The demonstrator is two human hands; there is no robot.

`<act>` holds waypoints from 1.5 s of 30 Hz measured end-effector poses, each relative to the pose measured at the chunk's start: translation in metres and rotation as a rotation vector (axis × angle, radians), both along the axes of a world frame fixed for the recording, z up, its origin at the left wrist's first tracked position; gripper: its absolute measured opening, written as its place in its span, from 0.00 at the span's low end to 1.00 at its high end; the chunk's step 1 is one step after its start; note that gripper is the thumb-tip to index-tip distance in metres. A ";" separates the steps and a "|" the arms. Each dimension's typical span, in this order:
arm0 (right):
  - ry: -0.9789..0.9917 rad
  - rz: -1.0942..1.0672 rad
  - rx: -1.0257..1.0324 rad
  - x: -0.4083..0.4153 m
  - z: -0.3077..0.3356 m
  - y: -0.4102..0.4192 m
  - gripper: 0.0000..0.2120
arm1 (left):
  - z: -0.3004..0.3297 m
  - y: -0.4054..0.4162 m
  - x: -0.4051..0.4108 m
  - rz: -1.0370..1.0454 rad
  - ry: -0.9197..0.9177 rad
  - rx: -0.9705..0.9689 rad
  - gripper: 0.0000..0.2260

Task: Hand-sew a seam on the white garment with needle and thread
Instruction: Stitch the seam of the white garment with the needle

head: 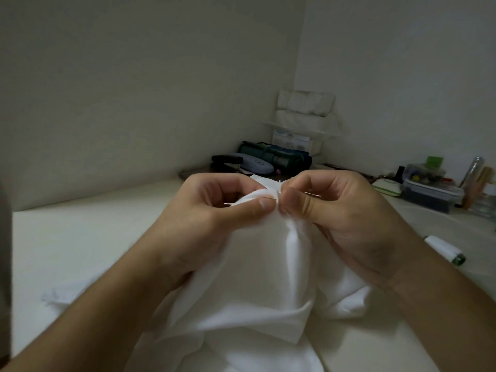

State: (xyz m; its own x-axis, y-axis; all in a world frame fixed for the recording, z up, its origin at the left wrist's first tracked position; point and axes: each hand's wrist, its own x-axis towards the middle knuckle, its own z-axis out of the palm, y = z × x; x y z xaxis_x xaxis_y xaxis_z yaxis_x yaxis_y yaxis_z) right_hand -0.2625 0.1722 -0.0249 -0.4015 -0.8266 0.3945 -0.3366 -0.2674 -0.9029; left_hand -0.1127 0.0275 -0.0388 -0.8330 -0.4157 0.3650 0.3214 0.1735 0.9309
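— Head view: where is the white garment point(257, 285)?
— Bunched up between both hands above the pale table point(80, 237), its lower folds spilling onto the tabletop toward the near edge.
— And the hands?
— Close together, thumbs nearly touching. The left hand point(212, 218) pinches the raised fold; the right hand point(341, 218) pinches the fabric just beside it. A thin needle point(312, 194) shows by the right fingers; a pin-like sliver pokes out under the left thumb.
— Room around them?
— Bare tabletop stretches left. A white thread spool point(445, 249) lies right of the right wrist. Plastic boxes point(429, 194) crowd the far right edge, a green roll point(276, 157) the back corner.
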 end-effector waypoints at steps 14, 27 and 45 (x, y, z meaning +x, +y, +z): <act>0.123 -0.099 -0.044 0.002 0.000 -0.001 0.06 | 0.000 0.002 -0.001 -0.028 -0.062 0.068 0.04; 0.336 -0.167 -0.151 0.004 -0.007 -0.009 0.09 | 0.001 0.003 -0.004 0.058 -0.156 0.025 0.07; -0.286 0.032 -0.429 -0.001 0.008 -0.007 0.06 | -0.004 0.009 -0.007 0.043 -0.084 -0.055 0.09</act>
